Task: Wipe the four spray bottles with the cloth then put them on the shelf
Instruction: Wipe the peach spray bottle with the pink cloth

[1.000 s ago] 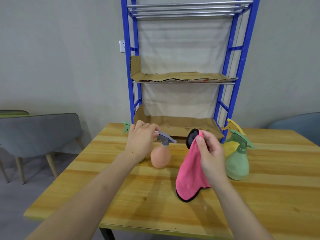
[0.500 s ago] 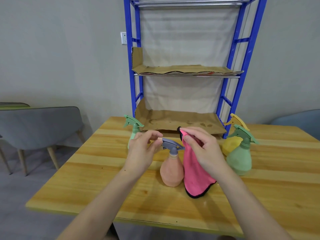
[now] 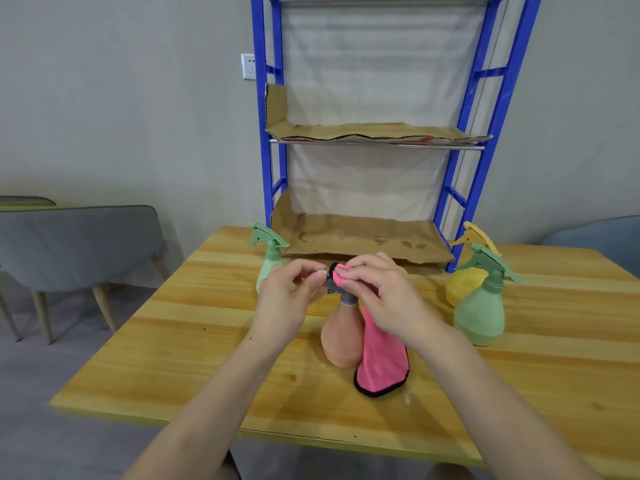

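A person's two hands meet over a peach spray bottle [image 3: 341, 341] that stands upright near the middle of a wooden desk [image 3: 173, 358]. The left hand [image 3: 287, 299] pinches the nozzle end of the bottle's grey trigger head [image 3: 334, 284] between thumb and fingertips. The right hand [image 3: 381, 296] grips a pink cloth [image 3: 381, 362] and presses its top over the same trigger head. The rest of the cloth hangs down the right side of the bottle to the desk.

This looks like the first wipe, begun at the sprayer. The next move probably calls for steadying the bottle with the left hand while the cloth travels down the neck and round the body.

All four bottles are on the desk, so none has reached the shelf. A pale green bottle [image 3: 268, 265] stands far left, just behind the left hand. A second green bottle [image 3: 479, 317] stands to the right, with a yellow bottle [image 3: 462, 289] just behind it and partly hidden.

The bottles are opaque, so whether they hold liquid cannot be told.

The blue metal shelf [image 3: 481, 109] rises at the far edge of the desk. Its lower board [image 3: 363, 237] and upper board [image 3: 363, 131] are each lined with stained brown cardboard. The lower board is the nearer target.
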`<state>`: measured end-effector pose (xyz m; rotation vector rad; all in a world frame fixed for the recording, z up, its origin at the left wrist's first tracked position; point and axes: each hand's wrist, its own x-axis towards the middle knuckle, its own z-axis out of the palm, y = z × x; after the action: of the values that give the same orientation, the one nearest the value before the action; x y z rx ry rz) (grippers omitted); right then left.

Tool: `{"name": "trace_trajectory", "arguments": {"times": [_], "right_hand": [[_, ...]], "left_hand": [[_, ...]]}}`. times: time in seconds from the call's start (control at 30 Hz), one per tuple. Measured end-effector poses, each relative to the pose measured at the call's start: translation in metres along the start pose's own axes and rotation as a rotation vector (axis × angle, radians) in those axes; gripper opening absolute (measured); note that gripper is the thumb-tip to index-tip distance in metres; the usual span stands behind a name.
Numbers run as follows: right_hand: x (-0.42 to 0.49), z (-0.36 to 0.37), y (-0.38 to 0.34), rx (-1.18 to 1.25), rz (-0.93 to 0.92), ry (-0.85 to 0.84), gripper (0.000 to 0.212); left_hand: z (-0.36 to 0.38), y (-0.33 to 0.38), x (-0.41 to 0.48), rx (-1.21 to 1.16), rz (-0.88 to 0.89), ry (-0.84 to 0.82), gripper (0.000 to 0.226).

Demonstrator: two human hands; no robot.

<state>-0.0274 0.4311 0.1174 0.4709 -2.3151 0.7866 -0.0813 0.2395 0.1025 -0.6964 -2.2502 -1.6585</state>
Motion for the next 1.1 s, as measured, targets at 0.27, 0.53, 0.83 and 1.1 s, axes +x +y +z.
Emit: {"name": "trace_trajectory", "arguments": {"times": [0.27, 0.53, 0.83, 1.1], "right_hand": [[-0.01, -0.003, 0.001, 0.0, 0.049, 0.013, 0.014], [-0.023, -0.012, 0.011, -0.085, 0.052, 0.003, 0.009], [-0.019, -0.044, 0.022, -0.168, 0.057, -0.105, 0.013], [0.016, -0.022, -0.018, -0.063, -0.015, -0.008, 0.018]], "left_hand": [[0.0, 0.001, -0.001, 0.024, -0.005, -0.021, 0.012], [0.002, -0.001, -0.002, 0.123, 0.047, -0.002, 0.015], [0.002, -0.002, -0.002, 0.18, 0.064, 0.033, 0.019], [0.003, -0.003, -0.004, 0.189, 0.061, 0.056, 0.016]]}}
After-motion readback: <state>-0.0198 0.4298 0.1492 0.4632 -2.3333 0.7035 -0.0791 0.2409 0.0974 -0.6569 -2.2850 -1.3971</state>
